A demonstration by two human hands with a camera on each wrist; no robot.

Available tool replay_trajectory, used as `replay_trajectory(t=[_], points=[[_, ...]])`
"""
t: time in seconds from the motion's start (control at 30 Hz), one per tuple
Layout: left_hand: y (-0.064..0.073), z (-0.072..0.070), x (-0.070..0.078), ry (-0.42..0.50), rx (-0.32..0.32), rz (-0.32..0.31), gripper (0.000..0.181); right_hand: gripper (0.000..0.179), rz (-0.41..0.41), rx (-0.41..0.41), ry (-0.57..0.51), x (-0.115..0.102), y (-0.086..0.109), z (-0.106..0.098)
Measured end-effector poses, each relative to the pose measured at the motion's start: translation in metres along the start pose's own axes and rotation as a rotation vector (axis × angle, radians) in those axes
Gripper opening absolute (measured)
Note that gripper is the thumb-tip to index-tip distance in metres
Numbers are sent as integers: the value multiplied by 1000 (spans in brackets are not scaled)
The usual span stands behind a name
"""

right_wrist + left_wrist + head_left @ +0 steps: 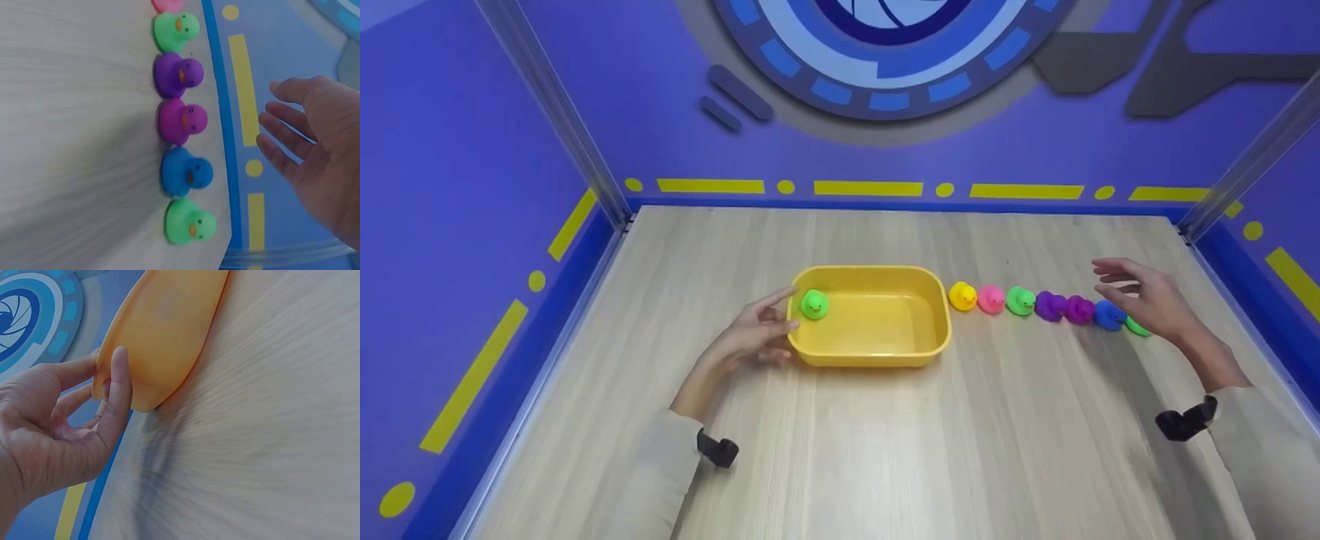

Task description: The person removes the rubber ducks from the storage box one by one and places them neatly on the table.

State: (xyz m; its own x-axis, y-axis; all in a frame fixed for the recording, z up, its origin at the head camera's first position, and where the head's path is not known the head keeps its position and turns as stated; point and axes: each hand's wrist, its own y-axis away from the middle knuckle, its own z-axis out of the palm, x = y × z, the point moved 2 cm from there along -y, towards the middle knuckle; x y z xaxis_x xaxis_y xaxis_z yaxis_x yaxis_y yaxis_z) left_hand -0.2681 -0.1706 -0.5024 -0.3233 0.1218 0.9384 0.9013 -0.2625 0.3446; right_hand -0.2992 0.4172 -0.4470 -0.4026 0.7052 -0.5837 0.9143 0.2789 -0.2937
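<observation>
A yellow plastic basin (870, 360) stands mid-table with one green rubber duck (814, 304) inside, near its left wall. At the basin's left end, my left hand (754, 330) grips the rim between thumb and fingers; the left wrist view shows this hand (67, 416) at the rim too. My right hand (1155, 296) is raised over the right end of a row of rubber ducks, fingers loosely bent and holding nothing. In the right wrist view, a blue duck (185, 171), a magenta duck (183, 121) and a light green duck (188, 221) sit in line.
The row runs rightward from the basin, starting with a yellow duck (962, 296), a pink duck (991, 299) and a green duck (1021, 301). A purple duck (1050, 306) follows. Blue-purple panels (870, 165) wall the wooden table (840, 442) at the back and sides.
</observation>
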Motion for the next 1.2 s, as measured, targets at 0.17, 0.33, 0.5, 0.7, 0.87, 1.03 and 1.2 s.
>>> replay_trajectory(t=[0.17,0.33,0.5,0.7,0.87,1.03,1.2], points=[[1,0,1,0,8,-12,73,37,-17,-59,4,-16,-7,11],[1,0,2,5,28,-25,72,38,-40,-91,-25,-29,-16,20],[1,1,2,5,36,-29,72,38,-69,-105,-58,-40,-22,27],[1,1,2,7,37,-24,72,37,-111,-129,-83,-53,-24,37],[-2,3,1,-7,16,1,72,35,-121,-138,-84,-56,-24,46],[-3,3,2,-4,6,5,72,36,-104,-161,-115,-60,-28,60],[-1,1,1,6,27,-23,72,37,-74,-214,-123,-71,-37,75]])
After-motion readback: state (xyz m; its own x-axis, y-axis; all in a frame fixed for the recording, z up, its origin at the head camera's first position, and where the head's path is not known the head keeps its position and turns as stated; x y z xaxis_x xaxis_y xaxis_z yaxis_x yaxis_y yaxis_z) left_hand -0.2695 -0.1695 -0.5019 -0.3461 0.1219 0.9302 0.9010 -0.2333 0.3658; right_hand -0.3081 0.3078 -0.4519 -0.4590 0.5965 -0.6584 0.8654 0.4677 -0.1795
